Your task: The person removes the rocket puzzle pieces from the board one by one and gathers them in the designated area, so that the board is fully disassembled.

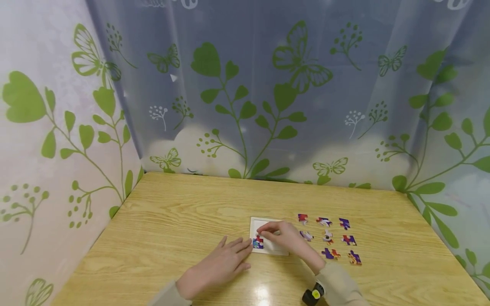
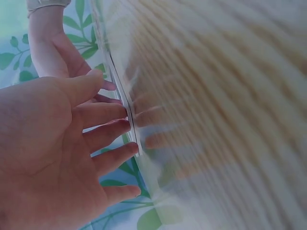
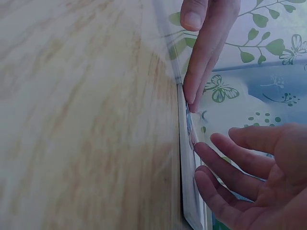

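A shallow white puzzle tray (image 1: 269, 253) lies on the table, with joined red and blue jigsaw pieces (image 1: 258, 242) at its lower left corner. My left hand (image 1: 223, 260) lies with fingers spread, the fingertips right at the tray's left edge. Over the tray reaches my right hand (image 1: 285, 238), its fingers loosely bent and its fingertips at the upper end of the joined pieces. In the right wrist view, one of its fingertips meets the pieces (image 3: 191, 134) lying low inside the tray, and thumb and forefinger stand apart with nothing between them.
Several loose jigsaw pieces (image 1: 348, 240) lie in rough rows on the table to the right of the tray. A patterned curtain (image 1: 245, 85) stands along the table's back edge and both sides. A small black device (image 1: 313, 295) sits at the right wrist.
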{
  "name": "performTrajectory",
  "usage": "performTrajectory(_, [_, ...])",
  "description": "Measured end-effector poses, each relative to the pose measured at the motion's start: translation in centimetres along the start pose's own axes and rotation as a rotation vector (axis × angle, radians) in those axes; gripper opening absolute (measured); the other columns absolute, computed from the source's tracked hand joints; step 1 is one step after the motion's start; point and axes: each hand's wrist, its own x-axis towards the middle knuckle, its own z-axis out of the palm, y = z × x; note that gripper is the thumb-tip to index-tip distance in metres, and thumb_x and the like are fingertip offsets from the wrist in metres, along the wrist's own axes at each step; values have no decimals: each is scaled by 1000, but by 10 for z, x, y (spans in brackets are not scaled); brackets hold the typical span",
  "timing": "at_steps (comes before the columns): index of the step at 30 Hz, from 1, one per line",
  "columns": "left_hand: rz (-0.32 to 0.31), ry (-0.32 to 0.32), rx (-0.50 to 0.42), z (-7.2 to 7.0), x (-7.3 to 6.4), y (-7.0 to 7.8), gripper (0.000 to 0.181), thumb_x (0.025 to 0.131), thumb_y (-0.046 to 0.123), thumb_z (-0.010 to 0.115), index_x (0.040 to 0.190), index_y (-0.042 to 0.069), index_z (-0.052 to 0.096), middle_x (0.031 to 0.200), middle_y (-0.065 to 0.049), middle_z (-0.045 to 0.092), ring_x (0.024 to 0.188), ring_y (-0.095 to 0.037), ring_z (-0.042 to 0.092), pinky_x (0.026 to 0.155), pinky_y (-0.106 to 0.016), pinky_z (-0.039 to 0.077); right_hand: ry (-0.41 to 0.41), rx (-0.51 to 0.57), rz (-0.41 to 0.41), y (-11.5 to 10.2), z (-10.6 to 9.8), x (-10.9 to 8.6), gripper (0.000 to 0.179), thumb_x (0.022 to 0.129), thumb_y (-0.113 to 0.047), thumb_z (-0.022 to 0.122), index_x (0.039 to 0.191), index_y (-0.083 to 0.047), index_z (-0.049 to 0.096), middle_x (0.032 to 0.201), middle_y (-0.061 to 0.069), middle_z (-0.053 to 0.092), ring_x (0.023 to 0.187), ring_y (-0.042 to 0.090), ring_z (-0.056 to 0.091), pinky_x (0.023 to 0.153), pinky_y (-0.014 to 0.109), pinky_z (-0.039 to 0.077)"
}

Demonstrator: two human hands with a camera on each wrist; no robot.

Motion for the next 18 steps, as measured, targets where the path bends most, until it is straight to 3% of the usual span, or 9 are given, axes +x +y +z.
performTrajectory(9, [1,-23,-2,1,0,-1,53,106,37,51,149,7,50,159,-6,42,145,-30,41,115,-63,33,8,5,-5,0,3,1,19,100,-21,65,112,-12,78,105,3,77,94,23,71,79,37,57])
performTrajectory(18, [12,-8,22,-1,1,2,54,105,39,53,147,6,53,157,-8,45,144,-32,43,113,-64,35,24,108,-32,0,10,5,20,93,-8,72,113,-3,75,101,13,76,88,28,74,73,30,60])
